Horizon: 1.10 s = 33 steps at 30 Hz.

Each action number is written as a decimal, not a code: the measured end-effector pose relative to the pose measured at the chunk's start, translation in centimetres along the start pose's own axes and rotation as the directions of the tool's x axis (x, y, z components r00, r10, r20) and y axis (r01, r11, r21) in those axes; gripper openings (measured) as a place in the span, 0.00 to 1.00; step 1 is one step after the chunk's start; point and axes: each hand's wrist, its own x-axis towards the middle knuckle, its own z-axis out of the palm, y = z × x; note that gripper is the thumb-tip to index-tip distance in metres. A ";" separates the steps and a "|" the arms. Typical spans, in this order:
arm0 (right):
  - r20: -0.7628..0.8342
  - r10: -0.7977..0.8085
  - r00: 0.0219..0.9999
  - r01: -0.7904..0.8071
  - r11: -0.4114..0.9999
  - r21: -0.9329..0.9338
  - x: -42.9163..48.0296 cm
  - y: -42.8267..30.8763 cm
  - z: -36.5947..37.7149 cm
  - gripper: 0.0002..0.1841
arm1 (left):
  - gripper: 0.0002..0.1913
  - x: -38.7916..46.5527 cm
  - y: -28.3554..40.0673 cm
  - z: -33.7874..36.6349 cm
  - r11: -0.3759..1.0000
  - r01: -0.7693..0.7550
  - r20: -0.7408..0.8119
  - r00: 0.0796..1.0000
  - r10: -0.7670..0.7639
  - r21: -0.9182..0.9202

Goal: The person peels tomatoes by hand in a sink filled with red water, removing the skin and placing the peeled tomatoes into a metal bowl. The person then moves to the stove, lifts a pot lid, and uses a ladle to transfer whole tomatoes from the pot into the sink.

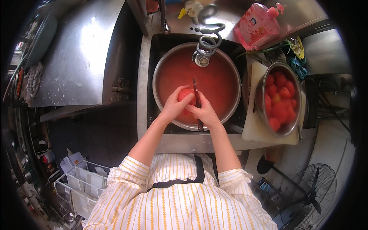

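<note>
My left hand (176, 104) grips a red, wet-looking tomato (185, 94) over a large round metal basin (235, 112). Close beside it, my right hand (207, 110) holds a knife (196, 93), its narrow blade pointing away from me next to the tomato. Whether the edge touches the tomato cannot be made out. Cloudy red liquid (175, 64) fills the basin, which sits in a sink (143, 86). On the right, an oval metal bowl (260, 99) full of several red tomatoes (280, 112) rests on a pale cutting board (250, 132).
A coiled grey hose (211, 47) with a metal sprayer head (201, 59) hangs over the basin's far side. Behind stand a faucet (164, 24) and a pink pump bottle (257, 27). Left is a steel counter (77, 57); lower right, a fan (312, 192); lower left, a white rack (77, 187).
</note>
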 end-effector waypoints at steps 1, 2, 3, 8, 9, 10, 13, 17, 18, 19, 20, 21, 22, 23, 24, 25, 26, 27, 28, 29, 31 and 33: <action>-0.006 0.008 1.000 -0.008 0.999 -0.039 -0.1 0.0 0.0 0.22 | 0.18 -0.1 0.0 0.0 1.000 0.012 0.007 1.000 -0.012 0.006; -0.011 0.017 1.000 -0.018 0.997 -0.077 -0.1 0.0 0.1 0.23 | 0.18 -0.3 0.1 0.0 1.000 0.024 0.014 1.000 -0.024 0.012; -0.017 0.026 1.000 -0.027 0.993 -0.116 -0.2 0.0 0.1 0.25 | 0.18 -0.5 0.2 0.0 0.999 0.034 0.020 0.999 -0.035 0.017; -0.006 -0.049 0.999 0.047 0.975 -0.217 0.0 0.6 0.0 0.22 | 0.17 -0.8 -1.3 0.5 0.933 0.151 0.010 0.988 -0.157 -0.327; -0.011 -0.042 0.999 0.038 0.969 -0.245 0.0 0.6 0.1 0.22 | 0.17 -0.9 -1.4 0.7 0.905 0.166 0.013 0.985 -0.175 -0.392; -0.015 -0.034 0.999 0.029 0.962 -0.272 -0.1 0.5 0.2 0.21 | 0.17 -1.0 -1.6 0.9 0.885 0.181 0.009 0.981 -0.196 -0.430; -0.015 -0.004 1.000 -0.001 0.944 -0.330 -0.6 -0.8 0.6 0.21 | 0.17 -1.3 -1.8 1.2 0.810 0.226 0.022 0.967 -0.255 -0.541; 0.018 -0.016 1.000 0.020 0.965 -0.260 -0.8 -0.5 0.3 0.21 | 0.16 -1.7 -2.0 1.6 0.647 0.262 0.070 0.949 -0.308 -0.716; 0.009 0.020 1.000 -0.018 0.985 -0.171 -0.9 -0.7 0.2 0.19 | 0.15 -1.7 -2.3 1.6 0.592 0.258 0.072 0.945 -0.319 -0.764; 0.004 0.056 0.998 -0.056 0.995 -0.080 -1.2 -1.3 0.1 0.18 | 0.14 -1.8 -2.6 1.4 0.564 0.257 0.051 0.934 -0.354 -0.785; 0.003 0.093 0.996 -0.093 0.996 0.011 -1.3 -1.6 0.0 0.17 | 0.13 -1.9 -3.0 1.0 0.535 0.254 0.032 0.921 -0.389 -0.805; -0.057 0.012 0.998 -0.020 0.988 -0.154 -1.4 -1.5 0.1 0.15 | 0.12 -2.0 -3.0 0.7 0.507 0.251 0.016 0.906 -0.423 -0.824; -0.102 -0.078 0.992 0.042 0.947 -0.318 -1.5 -1.4 0.2 0.14 | 0.10 -2.1 -2.9 0.4 0.467 0.270 0.045 0.898 -0.437 -0.842; -0.132 -0.173 0.976 0.091 0.875 -0.475 -1.6 -1.3 0.4 0.12 | 0.11 -2.1 -3.0 0.3 0.466 0.292 0.073 0.899 -0.433 -0.835; -0.109 -0.211 0.971 0.119 0.830 -0.544 -1.6 -0.9 0.6 0.11 | 0.12 -2.0 -3.1 0.2 0.466 0.314 0.100 0.898 -0.428 -0.827; -0.084 -0.246 0.966 0.146 0.780 -0.609 -1.5 -0.3 0.7 0.11 | 0.13 -2.0 -3.1 0.1 0.466 0.335 0.127 0.897 -0.422 -0.819; -0.056 -0.279 0.959 0.171 0.723 -0.669 -1.6 0.1 0.9 0.10 | 0.13 -2.0 -3.1 0.3 0.478 0.325 0.106 0.897 -0.428 -0.816; -0.051 -0.301 0.952 0.184 0.699 -0.691 -1.6 0.1 1.2 0.10 | 0.13 -2.1 -2.6 0.7 0.490 0.314 0.085 0.897 -0.434 -0.813; -0.045 -0.324 0.945 0.197 0.673 -0.713 -1.7 -0.1 1.5 0.09 | 0.13 -2.2 -2.4 0.9 0.501 0.304 0.064 0.896 -0.440 -0.810; -0.039 -0.346 0.938 0.209 0.647 -0.733 -1.8 -0.1 1.7 0.09 | 0.12 -2.2 -2.4 1.0 0.533 0.306 0.048 0.895 -0.443 -0.789; -0.011 -0.384 0.923 0.244 0.609 -0.755 -1.8 0.0 1.7 0.08 | 0.11 -2.3 -2.4 1.0 0.594 0.311 0.016 0.894 -0.448 -0.742; 0.004 -0.417 0.909 0.269 0.579 -0.770 -1.9 0.1 1.7 0.08 | 0.11 -2.1 -2.6 1.2 0.637 0.286 -0.036 0.896 -0.443 -0.716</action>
